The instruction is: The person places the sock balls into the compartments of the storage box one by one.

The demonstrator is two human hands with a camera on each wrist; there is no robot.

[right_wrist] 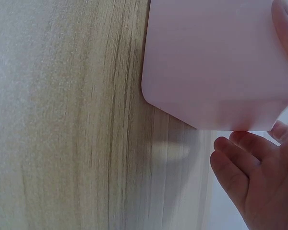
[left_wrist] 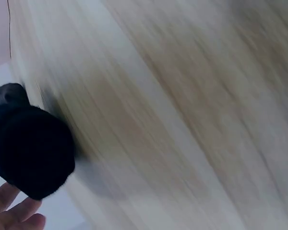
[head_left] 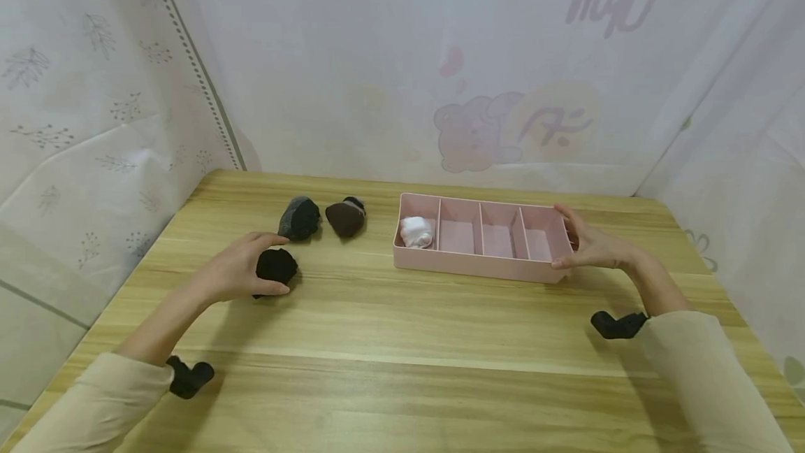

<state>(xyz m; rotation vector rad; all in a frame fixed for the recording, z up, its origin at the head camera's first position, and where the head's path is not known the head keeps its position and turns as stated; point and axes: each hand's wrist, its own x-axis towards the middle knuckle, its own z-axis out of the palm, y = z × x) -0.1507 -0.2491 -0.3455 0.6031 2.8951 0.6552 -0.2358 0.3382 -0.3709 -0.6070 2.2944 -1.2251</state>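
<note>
My left hand [head_left: 283, 264] grips a black rolled sock ball [head_left: 274, 268] on the wooden table [head_left: 402, 341], thumb in front and fingers over its top. The left wrist view shows the same black ball [left_wrist: 33, 151] against my fingertips [left_wrist: 14, 211], with the table blurred. My right hand [head_left: 558, 238] holds the right end of a pink divided tray [head_left: 472, 264], thumb at the near corner and fingers over the far rim. In the right wrist view the tray's end wall [right_wrist: 221, 62] sits between my thumb and fingers [right_wrist: 249, 167]. A white sock ball [head_left: 417, 231] lies in the tray's leftmost compartment.
A dark grey sock ball [head_left: 300, 219] and a brown one [head_left: 346, 217] lie just behind my left hand. The tray's other three compartments hold nothing. White printed curtains close off the table on the left, back and right.
</note>
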